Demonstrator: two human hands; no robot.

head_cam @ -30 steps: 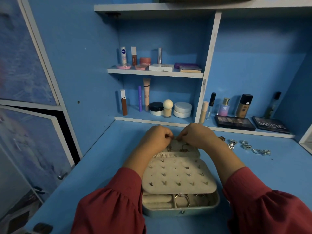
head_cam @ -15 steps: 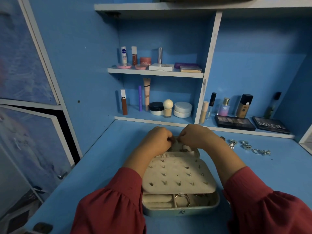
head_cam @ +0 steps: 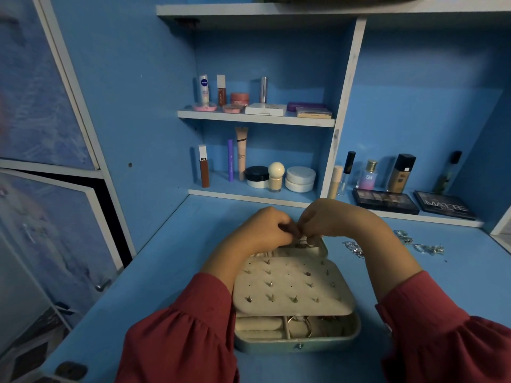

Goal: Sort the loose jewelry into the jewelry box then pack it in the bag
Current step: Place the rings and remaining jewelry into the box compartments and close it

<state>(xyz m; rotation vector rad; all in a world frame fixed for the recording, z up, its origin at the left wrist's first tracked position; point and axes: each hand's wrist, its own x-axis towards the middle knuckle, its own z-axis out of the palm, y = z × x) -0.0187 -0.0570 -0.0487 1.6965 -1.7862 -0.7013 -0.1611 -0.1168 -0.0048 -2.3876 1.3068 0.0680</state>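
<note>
Now left hand (head_cam: 265, 230), right hand (head_cam: 329, 219) slightly higher over jewelry box (head_cam: 297, 341) lid; fingers pinching small piece, as before.

A single head-worn view looks forward and down from just above the person's own forearms, so the red sleeves (head_cam: 182, 335) fill the lower corners and the jewelry box (head_cam: 297, 342) lies close below centre on the blue desk (head_cam: 171, 261). It faces the back wall squarely, taking in the cosmetic shelves (head_cam: 255, 117) farther off. The wide lens bends the cabinet door (head_cam: 36, 87) at the left edge; no second view overlaps it.
</note>
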